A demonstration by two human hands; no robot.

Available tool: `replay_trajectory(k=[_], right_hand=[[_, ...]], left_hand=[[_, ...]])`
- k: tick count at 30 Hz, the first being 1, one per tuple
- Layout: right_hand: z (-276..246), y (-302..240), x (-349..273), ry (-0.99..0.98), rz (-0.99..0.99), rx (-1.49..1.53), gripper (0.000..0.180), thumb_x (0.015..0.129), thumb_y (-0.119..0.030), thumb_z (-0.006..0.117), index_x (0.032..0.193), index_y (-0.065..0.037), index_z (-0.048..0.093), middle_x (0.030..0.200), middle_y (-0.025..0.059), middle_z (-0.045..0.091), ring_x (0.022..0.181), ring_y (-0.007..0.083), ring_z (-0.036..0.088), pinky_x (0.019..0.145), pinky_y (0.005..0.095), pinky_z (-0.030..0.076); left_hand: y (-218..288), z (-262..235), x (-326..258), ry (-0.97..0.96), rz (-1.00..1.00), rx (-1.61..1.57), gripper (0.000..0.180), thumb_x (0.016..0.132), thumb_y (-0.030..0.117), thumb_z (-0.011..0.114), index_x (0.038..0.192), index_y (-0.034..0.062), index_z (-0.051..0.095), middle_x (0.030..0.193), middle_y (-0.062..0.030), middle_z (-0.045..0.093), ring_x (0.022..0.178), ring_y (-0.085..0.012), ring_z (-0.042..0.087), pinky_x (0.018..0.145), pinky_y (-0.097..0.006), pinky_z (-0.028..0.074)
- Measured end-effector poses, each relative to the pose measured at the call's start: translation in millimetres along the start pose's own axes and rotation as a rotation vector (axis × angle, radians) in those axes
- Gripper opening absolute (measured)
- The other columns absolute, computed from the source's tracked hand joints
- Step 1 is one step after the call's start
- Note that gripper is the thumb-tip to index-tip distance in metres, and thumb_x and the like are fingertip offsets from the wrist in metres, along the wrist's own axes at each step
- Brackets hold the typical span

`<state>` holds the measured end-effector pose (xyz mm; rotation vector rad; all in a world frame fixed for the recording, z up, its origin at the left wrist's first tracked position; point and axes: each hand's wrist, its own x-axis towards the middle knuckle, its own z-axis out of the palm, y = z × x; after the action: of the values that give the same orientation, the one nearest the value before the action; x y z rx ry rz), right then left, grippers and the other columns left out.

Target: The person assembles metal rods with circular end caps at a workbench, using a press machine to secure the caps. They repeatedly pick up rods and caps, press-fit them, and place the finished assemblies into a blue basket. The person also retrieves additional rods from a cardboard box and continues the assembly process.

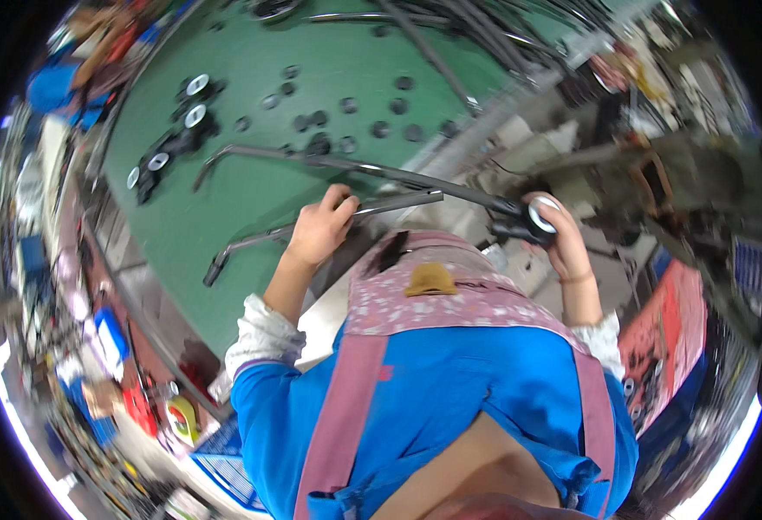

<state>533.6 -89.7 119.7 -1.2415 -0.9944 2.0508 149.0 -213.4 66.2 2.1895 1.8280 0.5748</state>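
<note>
Right hand (565, 243) grips the black-and-white caster (541, 215) at the upper tube (381, 171)'s end; left hand (322, 230) seems wrapped round the lower tube (403, 201); both tubes partly over the green table (169, 230); probably caster fitting; next move likely needs the upper tube steadied.

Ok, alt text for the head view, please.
A person's right hand holds a black-and-white wheel at the end of a long bent tube, while the left hand grips a second bent tube. Beyond them, black discs and more wheels lie on a green table.
</note>
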Motion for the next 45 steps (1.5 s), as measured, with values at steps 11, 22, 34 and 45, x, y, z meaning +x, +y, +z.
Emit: replay_trajectory(k=[11,22,34,45], right_hand=[[7,-9,7,0.016,-0.001,-0.015,0.028,0.092,-0.028,0.061,0.106,-0.003,0.057,0.075,0.0054,0.064,0.053,0.0139,0.063,0.039,0.0200,0.042],[12,-20,13,0.003,-0.074,-0.023,0.027,0.090,-0.028,0.061,0.099,-0.003,0.059,0.073,0.0045,0.064,0.048,0.0132,0.061,0.038,0.0203,0.041],[28,-24,13,0.050,-0.124,-0.106,0.027,0.086,-0.026,0.061,0.102,-0.004,0.060,0.074,0.0019,0.061,0.049,0.0094,0.057,0.039,0.0197,0.042],[47,-10,7,-0.012,-0.324,-0.200,0.033,0.083,-0.025,0.067,0.107,-0.003,0.061,0.081,0.0018,0.063,0.060,0.0076,0.059,0.051,0.0186,0.044]], left_hand=[[53,19,44,0.078,0.198,-0.065,0.033,0.081,0.023,0.069,0.110,0.0076,0.065,0.069,-0.0096,0.053,0.060,-0.0288,0.056,0.054,-0.039,0.045],[51,15,36,0.078,0.194,-0.028,0.033,0.079,0.025,0.071,0.109,0.0102,0.065,0.067,-0.0081,0.050,0.058,-0.0277,0.054,0.052,-0.039,0.043],[54,9,50,0.036,0.270,-0.044,0.037,0.076,0.022,0.073,0.111,0.0129,0.063,0.069,-0.0060,0.050,0.058,-0.0269,0.055,0.051,-0.039,0.044],[63,-13,60,0.092,0.384,0.007,0.040,0.067,0.029,0.079,0.102,0.0132,0.067,0.105,-0.0107,0.060,0.099,-0.0319,0.059,0.085,-0.049,0.045]])
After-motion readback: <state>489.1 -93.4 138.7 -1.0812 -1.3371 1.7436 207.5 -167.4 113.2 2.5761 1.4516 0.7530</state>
